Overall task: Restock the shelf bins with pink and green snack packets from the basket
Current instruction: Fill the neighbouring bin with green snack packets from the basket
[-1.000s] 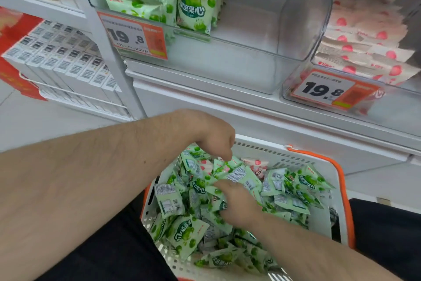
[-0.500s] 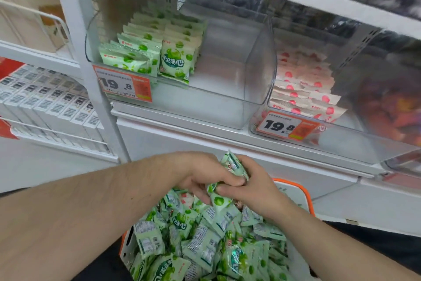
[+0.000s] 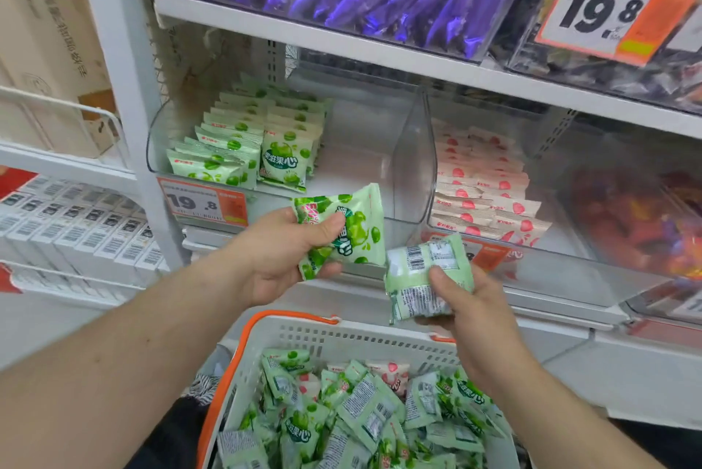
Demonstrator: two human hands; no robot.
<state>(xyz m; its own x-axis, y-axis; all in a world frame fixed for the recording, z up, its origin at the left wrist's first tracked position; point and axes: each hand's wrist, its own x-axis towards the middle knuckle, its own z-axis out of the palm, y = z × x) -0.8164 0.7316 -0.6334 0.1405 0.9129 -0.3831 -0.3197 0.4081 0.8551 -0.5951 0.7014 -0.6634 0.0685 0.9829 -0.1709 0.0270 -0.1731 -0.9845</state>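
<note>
green packets [image 3: 343,229] held above basket [image 3: 342,339]

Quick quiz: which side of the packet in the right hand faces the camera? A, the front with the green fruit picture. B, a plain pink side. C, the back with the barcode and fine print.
C: the green packet held in the right hand shows a barcode and blocks of small print, unlike the left hand's packet.

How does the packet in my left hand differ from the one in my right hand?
The left packet shows its printed front with green fruit; the right packet shows its back with a barcode. The left packet is held higher, in front of the green bin; the right packet sits lower, just above the basket. Both are green and gripped by thumb and fingers.
</note>
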